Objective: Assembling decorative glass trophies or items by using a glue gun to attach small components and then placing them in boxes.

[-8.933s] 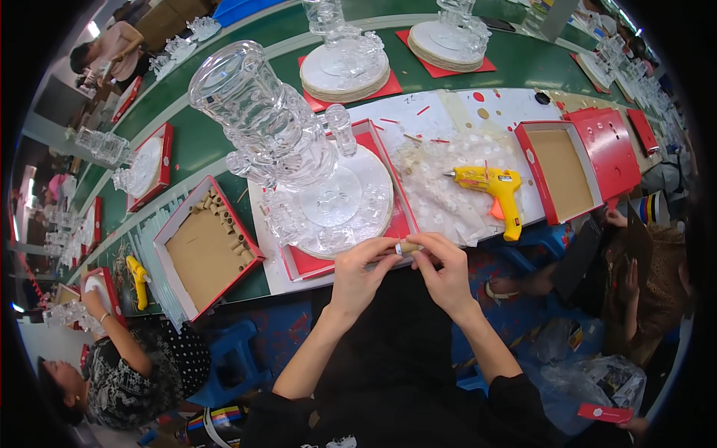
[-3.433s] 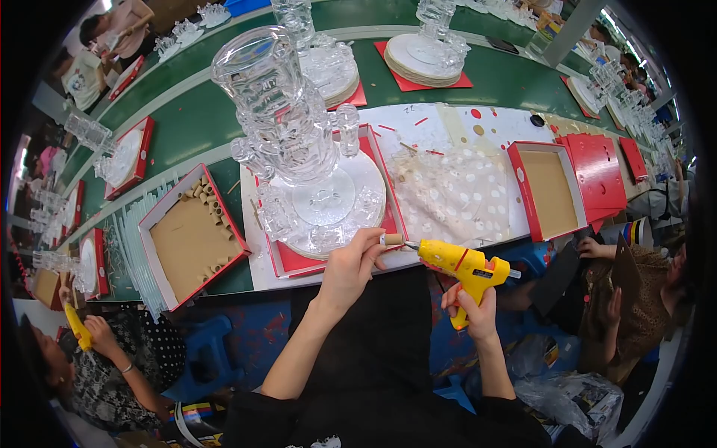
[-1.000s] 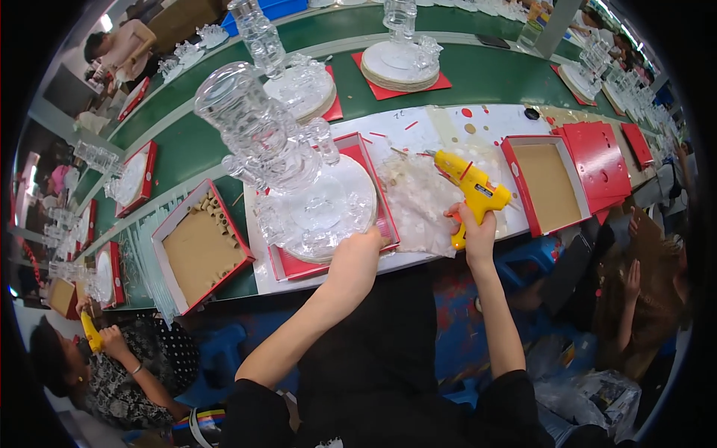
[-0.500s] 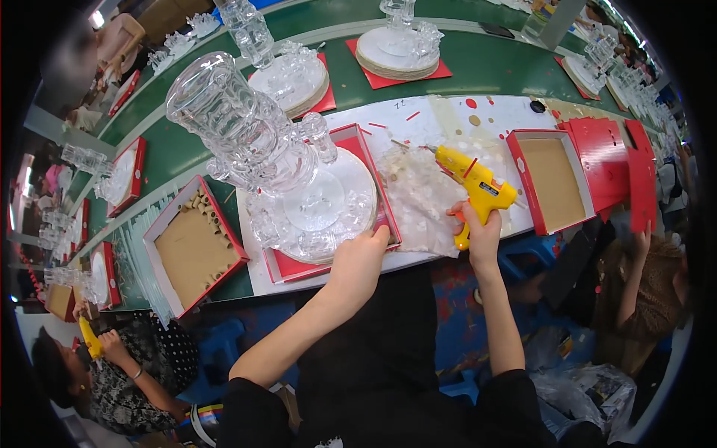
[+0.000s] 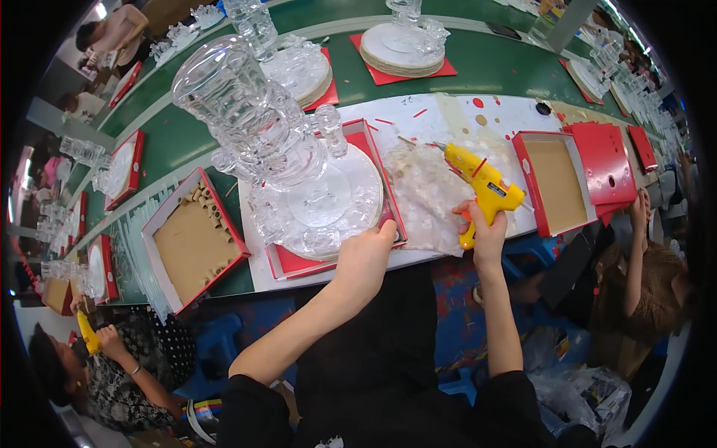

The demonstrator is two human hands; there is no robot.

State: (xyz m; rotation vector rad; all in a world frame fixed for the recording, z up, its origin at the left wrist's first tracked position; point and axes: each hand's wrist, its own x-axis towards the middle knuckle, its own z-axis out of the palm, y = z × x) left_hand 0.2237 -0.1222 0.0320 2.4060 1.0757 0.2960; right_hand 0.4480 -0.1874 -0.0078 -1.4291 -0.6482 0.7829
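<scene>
My left hand [image 5: 364,260] is closed on the near right corner of a shallow red box [image 5: 290,265], its fingers partly hidden by the box wall. In that box sits a white round disc [image 5: 340,196] ringed with small clear pieces. A tall clear glass-like vessel [image 5: 250,123] rises from the disc and looks tilted to the left through the curved lens. My right hand [image 5: 489,235] grips the handle of a yellow hot glue gun [image 5: 482,179]. The nozzle points up and left, over a crumpled, glue-spotted sheet [image 5: 426,190], apart from the vessel.
On the left is a red-edged box [image 5: 160,257] with several short cardboard tubes [image 5: 208,205]. An open red box [image 5: 554,183] and red card pieces [image 5: 601,164] lie right. More discs [image 5: 399,48] stand on the green table. Co-workers sit either side; the left one holds a yellow glue gun [image 5: 88,334].
The whole view has shifted slightly. Both my hands keep their holds with little movement. At the right, a co-worker's raised red card is no longer in that person's hand.
</scene>
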